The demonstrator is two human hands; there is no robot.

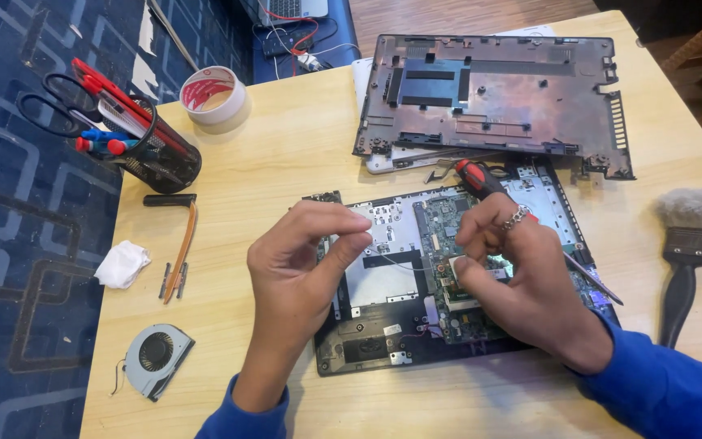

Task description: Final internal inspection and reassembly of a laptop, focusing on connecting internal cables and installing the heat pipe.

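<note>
An opened laptop base (383,325) with a green circuit board (440,228) lies on the wooden table in front of me. My right hand (522,276) rests over the board and holds a red and black screwdriver (481,180), its shaft pointing down to the right. A ring sits on one finger. My left hand (302,260) hovers over the laptop's left side with thumb and forefinger pinched together; whether something tiny sits between them I cannot tell.
The laptop's removed bottom cover (497,102) lies at the back. A black brush (688,260) is at the right. On the left are a mesh pen holder with scissors (136,134), a tape roll (213,93), a copper heat pipe (179,252), a white cloth (122,264) and a cooling fan (154,358).
</note>
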